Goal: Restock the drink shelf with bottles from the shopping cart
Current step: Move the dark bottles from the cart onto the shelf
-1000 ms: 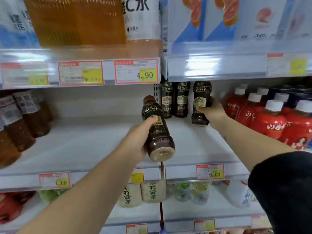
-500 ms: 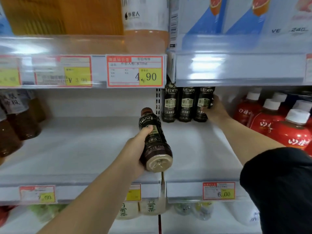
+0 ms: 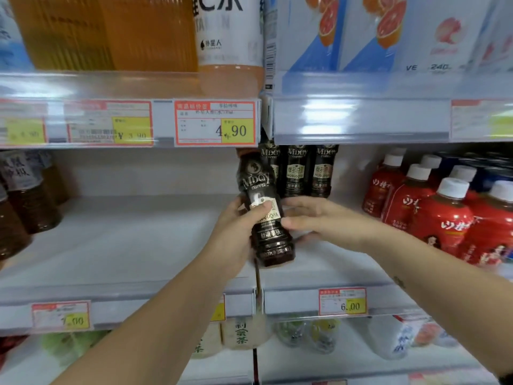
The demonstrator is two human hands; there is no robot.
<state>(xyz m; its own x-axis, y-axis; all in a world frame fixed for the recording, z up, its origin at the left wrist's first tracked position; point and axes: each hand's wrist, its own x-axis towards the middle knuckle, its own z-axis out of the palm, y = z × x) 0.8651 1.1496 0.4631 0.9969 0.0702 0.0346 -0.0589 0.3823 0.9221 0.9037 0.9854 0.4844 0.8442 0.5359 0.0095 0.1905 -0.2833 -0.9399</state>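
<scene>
My left hand [image 3: 236, 232] grips a dark coffee bottle [image 3: 266, 212] around its middle, nearly upright, just above the white middle shelf [image 3: 125, 245]. My right hand [image 3: 313, 218] reaches toward the bottle from the right with its fingers stretched out close to the label; I cannot tell whether they touch it. Three more of the same dark coffee bottles [image 3: 298, 170] stand in a row at the back of the shelf, right behind the held one. The shopping cart is out of sight.
Red bottles with white caps [image 3: 441, 212] fill the shelf's right side. Brown tea bottles [image 3: 25, 201] stand at the far left. Price tags [image 3: 342, 301] line the shelf edges. Orange and white drinks [image 3: 230, 37] sit on the shelf above, pale bottles [image 3: 241, 332] below.
My right hand let go of the rightmost back bottle and drew back toward the held bottle. My left hand lifted its bottle upright and brought it further in over the shelf.
</scene>
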